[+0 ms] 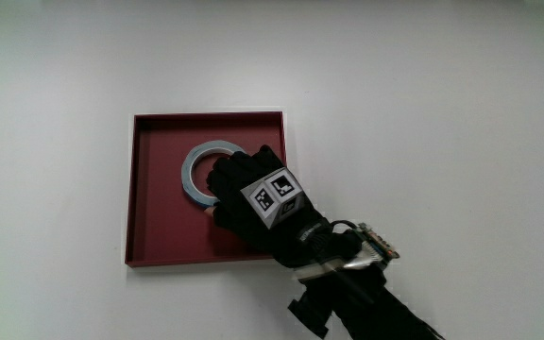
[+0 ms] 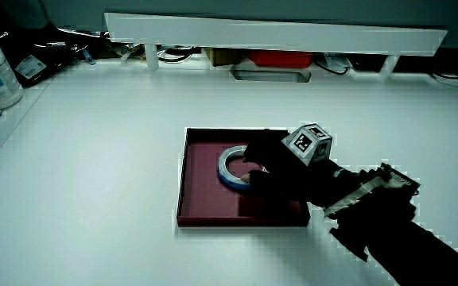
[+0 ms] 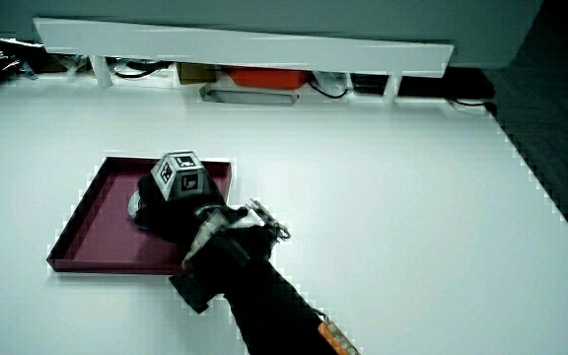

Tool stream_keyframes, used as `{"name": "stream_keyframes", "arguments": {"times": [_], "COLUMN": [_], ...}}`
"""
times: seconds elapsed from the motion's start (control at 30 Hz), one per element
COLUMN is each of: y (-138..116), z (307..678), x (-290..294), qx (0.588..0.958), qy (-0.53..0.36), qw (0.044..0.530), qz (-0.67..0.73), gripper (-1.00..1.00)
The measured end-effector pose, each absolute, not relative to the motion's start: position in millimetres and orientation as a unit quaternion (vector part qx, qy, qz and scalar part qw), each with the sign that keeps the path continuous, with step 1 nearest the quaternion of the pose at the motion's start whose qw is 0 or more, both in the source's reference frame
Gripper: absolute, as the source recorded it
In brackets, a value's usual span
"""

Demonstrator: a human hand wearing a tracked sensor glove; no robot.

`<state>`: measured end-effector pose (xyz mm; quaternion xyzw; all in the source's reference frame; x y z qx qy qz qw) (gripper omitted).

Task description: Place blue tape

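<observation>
The hand [image 1: 253, 194] grips the blue tape [image 1: 199, 171] flat inside the red tray [image 1: 149, 241], fingers clasped over its rim, apparently setting it down.

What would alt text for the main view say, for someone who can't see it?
A black-gloved hand rests on a blue tape roll lying inside a shallow dark red tray on a white table. A small patterned cube sits on the hand's back.
</observation>
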<state>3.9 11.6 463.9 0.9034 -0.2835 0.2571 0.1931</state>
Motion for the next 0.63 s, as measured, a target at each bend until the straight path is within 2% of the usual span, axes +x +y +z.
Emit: {"name": "stream_keyframes", "arguments": {"times": [0.27, 0.37, 0.63], "y": [10.4, 11.2, 22.4], "z": [396.6, 384.3, 343.8], "x": [40.5, 56.7, 91.0], "qx": [0.882, 0.879, 0.877], "qy": [-0.284, -0.282, -0.255], "qw": [0.215, 0.212, 0.292], "qz": [0.308, 0.322, 0.283], "gripper": [-0.98, -1.00, -1.00]}}
